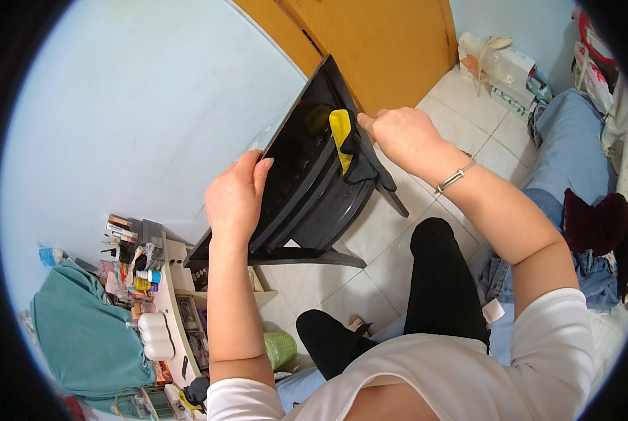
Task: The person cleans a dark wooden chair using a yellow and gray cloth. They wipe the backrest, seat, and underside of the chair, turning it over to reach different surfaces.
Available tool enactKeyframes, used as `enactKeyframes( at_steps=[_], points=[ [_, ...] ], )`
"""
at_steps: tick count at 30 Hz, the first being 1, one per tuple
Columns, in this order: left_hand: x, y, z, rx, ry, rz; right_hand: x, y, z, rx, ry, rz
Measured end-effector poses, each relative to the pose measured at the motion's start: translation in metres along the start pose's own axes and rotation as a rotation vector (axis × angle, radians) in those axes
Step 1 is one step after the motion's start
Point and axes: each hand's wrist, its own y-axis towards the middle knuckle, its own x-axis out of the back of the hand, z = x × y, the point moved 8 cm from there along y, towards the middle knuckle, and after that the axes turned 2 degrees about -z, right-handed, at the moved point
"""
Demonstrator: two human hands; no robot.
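A large glossy black piece [293, 133] stands tilted in front of me, with curved ridges and leg-like parts; I cannot make out its exact kind. My left hand [237, 189] is closed on its long left edge, thumb on the near side and the other fingers mostly hidden. At its upper right edge my right hand [402, 140] is closed, with the fingertips against the edge. A yellow and black cloth [341, 137] is draped over the black piece, just left of my right fingers.
Along the left wall, a dresser [171, 309] carries bottles, small boxes, a white case [156, 337] and a teal cloth [82, 333]. A green basket [279, 349] is beside it. Clothes lie on the blue bed [573, 140] at right. A wooden door [391, 49] stands behind.
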Motion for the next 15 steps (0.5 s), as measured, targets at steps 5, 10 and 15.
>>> enactKeyframes(
  at_steps=[5, 10, 15],
  points=[
    [0.002, -0.004, 0.0, 0.03, 0.097, -0.049, -0.002, -0.004, -0.002, -0.027, 0.089, 0.004],
    [-0.021, -0.047, -0.082, -0.442, -0.283, -0.412, -0.04, 0.003, -0.039, -0.026, 0.445, -0.168],
    [-0.18, -0.053, -0.029, 0.47, -0.978, 0.052, -0.076, -0.003, -0.025, -0.512, 1.313, 0.33]
  ],
)
